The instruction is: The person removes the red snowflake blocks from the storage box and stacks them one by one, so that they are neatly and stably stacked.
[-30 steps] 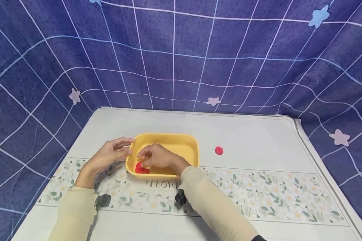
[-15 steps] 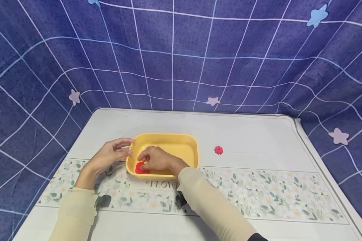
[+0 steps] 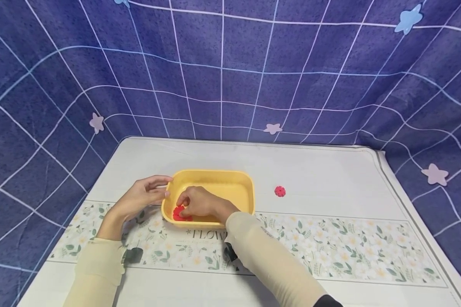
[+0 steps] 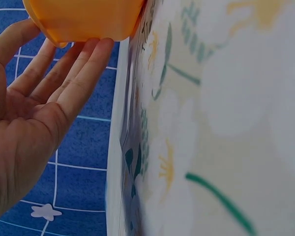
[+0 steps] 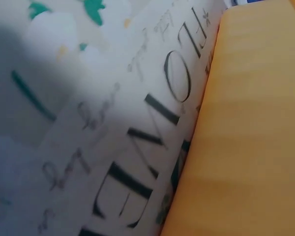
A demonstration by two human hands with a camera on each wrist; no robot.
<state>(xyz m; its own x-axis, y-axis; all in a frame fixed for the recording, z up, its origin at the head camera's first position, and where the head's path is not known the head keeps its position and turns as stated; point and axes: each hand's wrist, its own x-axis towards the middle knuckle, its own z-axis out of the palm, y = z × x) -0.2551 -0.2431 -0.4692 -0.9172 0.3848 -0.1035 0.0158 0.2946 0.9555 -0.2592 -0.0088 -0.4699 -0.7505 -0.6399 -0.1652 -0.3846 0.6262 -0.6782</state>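
A yellow plastic tray (image 3: 230, 181) stands near the middle of the table. My left hand (image 3: 140, 196) touches its left end, and in the left wrist view the extended fingertips meet the outside of the tray wall. Inside, my right hand (image 3: 203, 202) is lowered into the left part, fingers bent, its thumb against red snowflake discs (image 3: 181, 214) in the near left corner. The hand partly covers them, so how many there are is unclear. Another red snowflake disc (image 3: 280, 191) lies flat on the table, right of the tray. The right wrist view shows only the tray's outer wall and the cloth.
A white tablecloth (image 3: 322, 170) with a floral band (image 3: 349, 247) and printed lettering covers the table. A blue gridded curtain (image 3: 238, 85) with star shapes encloses the back and sides. Dark wrist-worn devices sit beneath both sleeves.
The right hand has shifted slightly at the red discs in the tray corner, its thumb still against them. The left hand and the lone disc stay in place.
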